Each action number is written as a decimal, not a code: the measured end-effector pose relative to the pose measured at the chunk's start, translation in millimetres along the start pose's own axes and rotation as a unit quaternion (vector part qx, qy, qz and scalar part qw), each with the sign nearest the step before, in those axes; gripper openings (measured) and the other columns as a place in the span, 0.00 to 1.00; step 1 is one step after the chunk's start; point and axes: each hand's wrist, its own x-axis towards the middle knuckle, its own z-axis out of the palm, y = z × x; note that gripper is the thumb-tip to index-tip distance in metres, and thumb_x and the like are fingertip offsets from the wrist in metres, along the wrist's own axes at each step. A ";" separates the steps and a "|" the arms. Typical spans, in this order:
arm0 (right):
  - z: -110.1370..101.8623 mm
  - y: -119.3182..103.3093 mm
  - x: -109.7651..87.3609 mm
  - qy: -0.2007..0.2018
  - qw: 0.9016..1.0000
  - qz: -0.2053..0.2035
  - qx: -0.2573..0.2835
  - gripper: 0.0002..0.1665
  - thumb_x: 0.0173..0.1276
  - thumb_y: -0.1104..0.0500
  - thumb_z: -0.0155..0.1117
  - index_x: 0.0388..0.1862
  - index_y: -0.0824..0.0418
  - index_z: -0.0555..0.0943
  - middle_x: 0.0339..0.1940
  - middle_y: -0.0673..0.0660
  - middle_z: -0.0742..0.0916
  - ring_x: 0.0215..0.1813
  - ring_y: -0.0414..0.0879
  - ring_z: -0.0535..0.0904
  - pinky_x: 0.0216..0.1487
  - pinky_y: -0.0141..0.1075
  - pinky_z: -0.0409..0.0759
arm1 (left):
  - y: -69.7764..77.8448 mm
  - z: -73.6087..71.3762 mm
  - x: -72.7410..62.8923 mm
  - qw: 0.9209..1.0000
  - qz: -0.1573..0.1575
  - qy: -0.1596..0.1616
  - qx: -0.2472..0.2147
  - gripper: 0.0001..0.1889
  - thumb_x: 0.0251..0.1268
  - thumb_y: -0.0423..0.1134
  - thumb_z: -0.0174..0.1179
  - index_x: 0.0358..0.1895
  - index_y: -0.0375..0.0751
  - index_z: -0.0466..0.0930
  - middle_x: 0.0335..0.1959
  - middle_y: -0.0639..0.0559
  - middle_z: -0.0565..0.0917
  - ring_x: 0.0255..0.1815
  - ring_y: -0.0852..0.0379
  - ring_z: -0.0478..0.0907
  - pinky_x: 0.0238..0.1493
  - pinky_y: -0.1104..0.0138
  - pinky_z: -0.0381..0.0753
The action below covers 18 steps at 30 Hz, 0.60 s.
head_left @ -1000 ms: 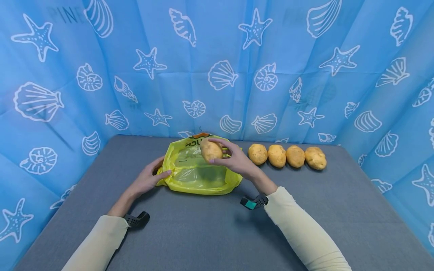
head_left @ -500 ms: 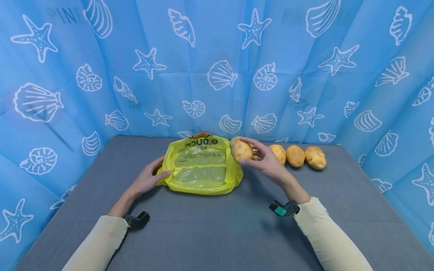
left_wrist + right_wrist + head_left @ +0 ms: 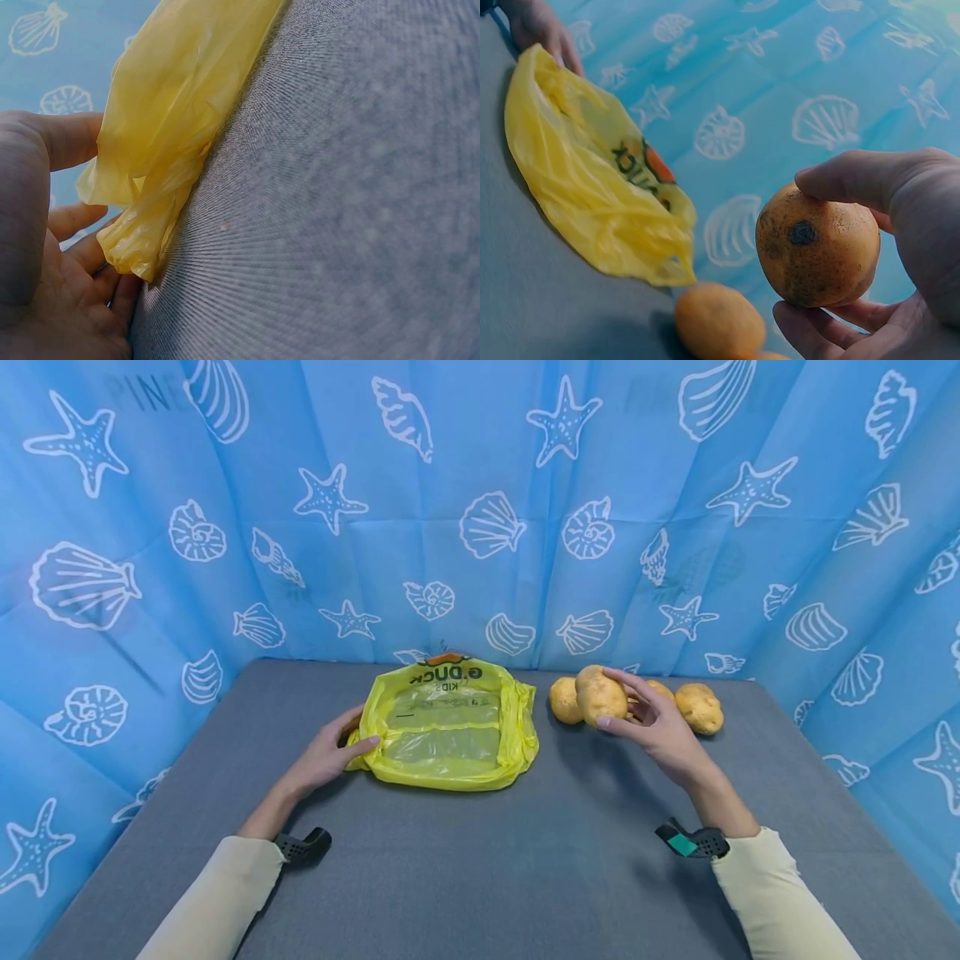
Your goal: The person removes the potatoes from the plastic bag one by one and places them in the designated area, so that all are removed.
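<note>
A yellow plastic bag (image 3: 442, 768) lies open-mouthed on the table, dark lettering on its back side. My left hand (image 3: 330, 753) holds its left end, the thumb on the near side and the fingers behind; in the left wrist view the bunched plastic sits between them. My right hand (image 3: 663, 731) grips a potato (image 3: 601, 697) between thumb and fingertips, raised in front of a row of potatoes. The right wrist view shows a dark spot on this held potato (image 3: 817, 255). At the row's left end is another potato (image 3: 565, 700); the held one and my hand partly hide the rest.
The rightmost potato (image 3: 700, 708) of the row lies near the table's back edge. Behind the grey table (image 3: 480, 877) hangs a blue curtain (image 3: 420, 552) with white shells and starfish. Black straps circle both wrists, with a teal patch on the right one.
My right hand has carried the potato rightward, from over the bag's opening to in front of the potato row. The left hand has stayed at the bag's left end.
</note>
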 end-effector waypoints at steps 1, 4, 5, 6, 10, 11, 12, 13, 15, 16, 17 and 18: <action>-3.4 0.4 -2.0 0.005 1.000 0.002 -0.001 0.39 0.73 0.63 0.66 0.80 0.55 0.63 0.77 0.61 0.63 0.64 0.49 0.70 0.52 0.29 0.77 | 0.4 -0.1 -0.2 1.000 0.001 0.000 0.001 0.36 0.77 0.46 0.58 0.80 0.37 0.55 0.75 0.35 0.65 0.74 0.37 0.61 0.72 0.40 0.57; -13.6 1.1 -6.5 0.023 1.000 0.008 -0.007 0.39 0.74 0.62 0.65 0.81 0.54 0.63 0.77 0.62 0.64 0.65 0.46 0.69 0.52 0.27 0.76 | 0.6 0.1 0.2 1.000 -0.001 0.000 0.003 0.37 0.77 0.46 0.58 0.80 0.37 0.55 0.75 0.34 0.65 0.75 0.37 0.61 0.72 0.40 0.57; -17.0 1.0 -7.8 0.029 1.000 0.009 -0.006 0.39 0.74 0.62 0.65 0.81 0.53 0.63 0.76 0.61 0.65 0.65 0.45 0.69 0.52 0.27 0.76 | 0.7 0.3 0.4 1.000 -0.002 0.000 0.004 0.37 0.77 0.46 0.59 0.80 0.37 0.55 0.75 0.34 0.64 0.75 0.37 0.60 0.72 0.40 0.57; -20.2 0.7 -8.7 0.031 0.999 0.008 -0.001 0.39 0.74 0.63 0.65 0.81 0.52 0.63 0.74 0.60 0.66 0.64 0.45 0.70 0.52 0.27 0.76 | 0.7 0.6 0.8 1.000 -0.003 0.000 0.004 0.37 0.77 0.46 0.59 0.80 0.37 0.54 0.75 0.35 0.64 0.75 0.37 0.60 0.72 0.40 0.57; -32.6 -0.2 -11.0 0.046 0.999 -0.006 0.015 0.40 0.74 0.66 0.64 0.81 0.52 0.62 0.66 0.56 0.73 0.61 0.44 0.74 0.49 0.29 0.79 | 0.4 0.5 1.3 1.000 -0.007 0.000 0.006 0.37 0.77 0.47 0.59 0.80 0.37 0.54 0.76 0.34 0.64 0.75 0.37 0.60 0.72 0.40 0.57; -35.4 0.3 -11.3 0.052 0.999 -0.008 0.014 0.41 0.74 0.66 0.64 0.81 0.52 0.62 0.65 0.55 0.73 0.60 0.43 0.74 0.49 0.28 0.79 | 0.3 0.3 1.1 1.000 -0.006 0.001 0.007 0.37 0.77 0.47 0.59 0.80 0.37 0.54 0.76 0.34 0.64 0.75 0.37 0.60 0.72 0.41 0.57; -38.2 0.7 -11.7 0.059 0.998 -0.007 0.012 0.41 0.73 0.66 0.65 0.81 0.51 0.62 0.64 0.54 0.73 0.59 0.43 0.74 0.48 0.28 0.79 | 0.0 0.0 1.1 1.000 -0.006 0.001 0.006 0.37 0.77 0.47 0.59 0.80 0.37 0.54 0.76 0.34 0.64 0.75 0.37 0.60 0.72 0.41 0.57; -41.3 1.4 -12.2 0.066 0.998 -0.005 0.009 0.41 0.73 0.65 0.65 0.81 0.51 0.63 0.64 0.53 0.73 0.59 0.43 0.75 0.48 0.28 0.79 | -0.2 -0.2 0.9 1.000 -0.006 0.001 0.007 0.37 0.77 0.47 0.59 0.80 0.37 0.54 0.76 0.34 0.64 0.75 0.37 0.60 0.72 0.41 0.57; -48.1 3.2 -13.8 0.079 0.997 0.002 0.018 0.41 0.73 0.65 0.65 0.81 0.50 0.63 0.63 0.52 0.73 0.57 0.43 0.75 0.46 0.28 0.80 | -0.6 -0.6 0.8 1.000 -0.005 0.000 0.007 0.37 0.77 0.47 0.59 0.80 0.37 0.54 0.76 0.34 0.64 0.75 0.37 0.60 0.72 0.41 0.57; -51.9 4.2 -14.9 0.085 0.996 0.007 0.025 0.41 0.73 0.65 0.66 0.81 0.50 0.63 0.62 0.51 0.73 0.57 0.42 0.75 0.46 0.27 0.80 | -0.7 -0.6 0.7 1.000 -0.004 -0.001 0.007 0.37 0.77 0.47 0.59 0.80 0.37 0.54 0.76 0.34 0.64 0.75 0.37 0.60 0.72 0.41 0.57; -56.1 5.4 -16.2 0.091 0.995 0.009 0.035 0.41 0.73 0.66 0.65 0.81 0.49 0.63 0.62 0.51 0.72 0.56 0.42 0.75 0.45 0.27 0.79 | -1.3 -0.6 0.7 1.000 -0.005 -0.001 0.006 0.37 0.77 0.47 0.59 0.80 0.37 0.54 0.76 0.34 0.64 0.75 0.37 0.60 0.72 0.41 0.57; -60.5 6.7 -17.3 0.096 0.994 0.009 0.052 0.41 0.73 0.67 0.65 0.81 0.50 0.63 0.62 0.51 0.72 0.56 0.42 0.75 0.45 0.27 0.80 | -1.6 -0.5 0.7 1.000 -0.005 -0.002 0.006 0.37 0.77 0.47 0.58 0.80 0.37 0.54 0.76 0.34 0.64 0.75 0.37 0.60 0.72 0.40 0.57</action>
